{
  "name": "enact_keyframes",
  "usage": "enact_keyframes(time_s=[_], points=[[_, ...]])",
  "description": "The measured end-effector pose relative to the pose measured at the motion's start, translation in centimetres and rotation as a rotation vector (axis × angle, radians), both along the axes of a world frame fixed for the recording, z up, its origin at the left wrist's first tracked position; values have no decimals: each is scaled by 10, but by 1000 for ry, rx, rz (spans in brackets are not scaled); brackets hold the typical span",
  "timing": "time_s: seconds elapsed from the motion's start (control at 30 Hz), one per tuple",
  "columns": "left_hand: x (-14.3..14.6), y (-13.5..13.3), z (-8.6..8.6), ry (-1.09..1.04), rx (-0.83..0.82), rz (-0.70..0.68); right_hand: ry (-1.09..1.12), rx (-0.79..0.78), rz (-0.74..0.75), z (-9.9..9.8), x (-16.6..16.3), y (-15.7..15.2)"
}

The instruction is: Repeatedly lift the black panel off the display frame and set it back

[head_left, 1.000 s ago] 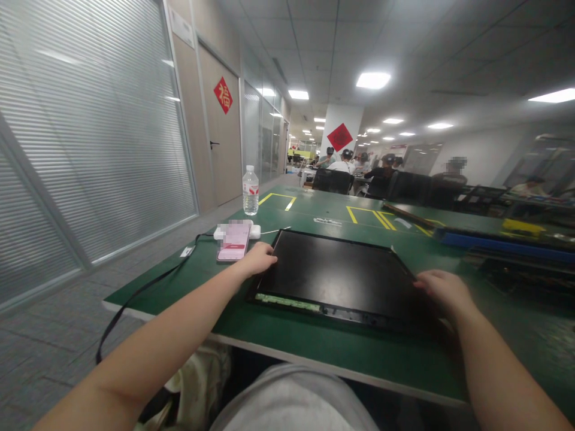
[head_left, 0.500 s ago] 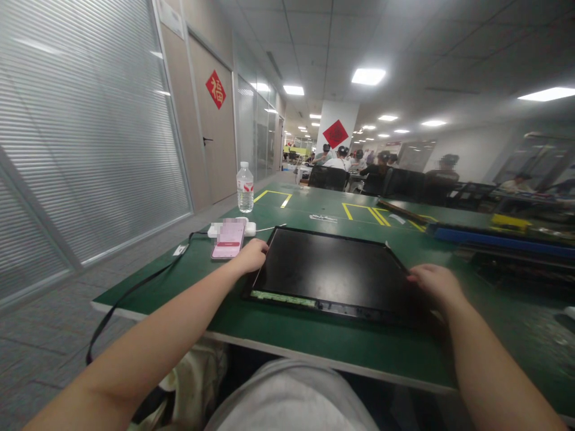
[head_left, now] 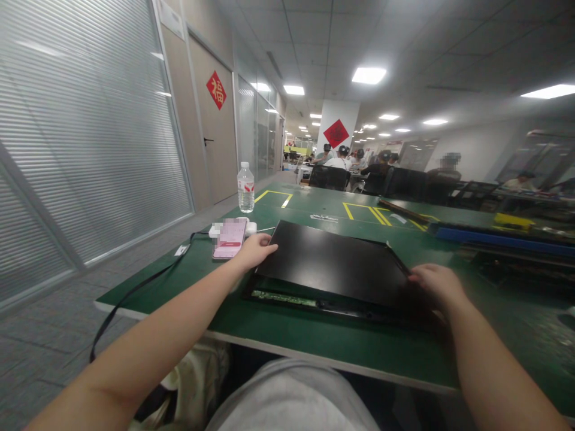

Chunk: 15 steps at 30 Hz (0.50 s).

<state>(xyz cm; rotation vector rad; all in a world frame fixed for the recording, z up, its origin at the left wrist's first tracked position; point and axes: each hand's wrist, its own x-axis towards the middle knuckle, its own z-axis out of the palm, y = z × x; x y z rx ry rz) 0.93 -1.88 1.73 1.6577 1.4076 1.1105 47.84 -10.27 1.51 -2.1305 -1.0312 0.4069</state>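
A flat black panel (head_left: 332, 263) lies over a black frame (head_left: 314, 302) on the green table (head_left: 314, 341); a green circuit strip (head_left: 278, 297) shows along the frame's near edge. My left hand (head_left: 256, 250) grips the panel's left edge, which is raised off the frame. My right hand (head_left: 433, 284) holds the panel's right edge, fingers curled over it.
A pink phone (head_left: 230, 237) lies just left of my left hand, with a white charger and a black cable (head_left: 135, 293) trailing off the table. A water bottle (head_left: 245, 188) stands further back. Blue and black items (head_left: 498, 242) lie at the right. Several people sit at the far end.
The panel's left side has lifted off the frame under my left hand, which rose slightly. My right hand has stayed on the right edge.
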Motion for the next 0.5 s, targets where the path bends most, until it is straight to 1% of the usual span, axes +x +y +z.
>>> enact_keyframes(time_s=[0.1,0.17,0.2,0.3,0.5], points=[[7,-7,7,-341,-143,-92,-23,-29,5,3,-2,-2],[10,-11,10,-468,-244,-156,-51,-47,12,6,-3,-3],[11,-13,12,-507,-273,-163,-63,-53,16,7,-4,-4],[12,-13,13,-561,-313,-182,-84,-55,14,8,-5,-4],[9,-12,15,-570,-327,-201,-86,-52,7,3,1,-1]])
